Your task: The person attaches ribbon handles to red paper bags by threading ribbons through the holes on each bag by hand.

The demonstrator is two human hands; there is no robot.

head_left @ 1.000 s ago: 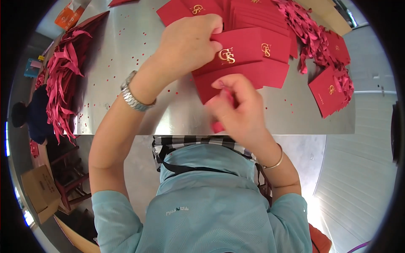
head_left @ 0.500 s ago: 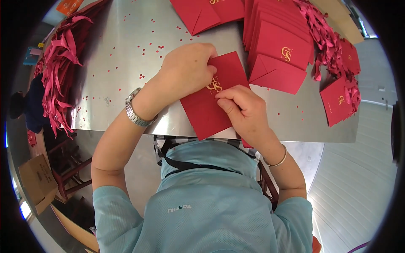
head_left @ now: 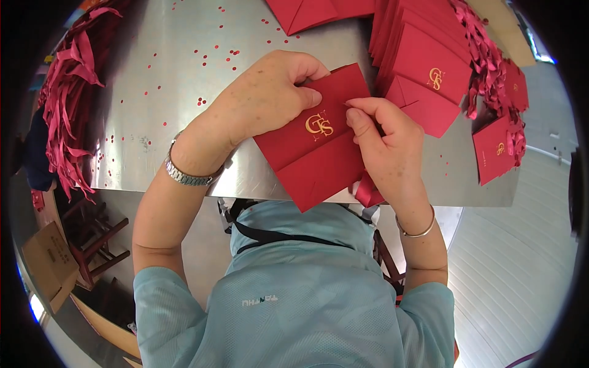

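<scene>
A red paper bag (head_left: 319, 156) with a gold emblem lies flattened and tilted over the table's near edge. My left hand (head_left: 276, 92) grips it at the upper left, thumb on the front and fingers behind the panel or inside the mouth. At the bag's right side, my right hand (head_left: 389, 138) is closed in a pinch, thumb against forefinger. A red ribbon (head_left: 368, 191) shows below that hand and seems to run up into it; the bit at the fingertips is too small to make out clearly.
Overlapping red bags (head_left: 423, 67) lie at the upper right of the metal table (head_left: 184, 153). Bags with ribbons (head_left: 500, 147) sit at the far right. Long red ribbons (head_left: 70, 116) heap along the left edge. Small red paper dots (head_left: 201, 101) are scattered about.
The bag has tilted and its folded lower part now shows. My right hand has moved right and up, from beside the emblem to the bag's right edge. More ribbon shows below it.
</scene>
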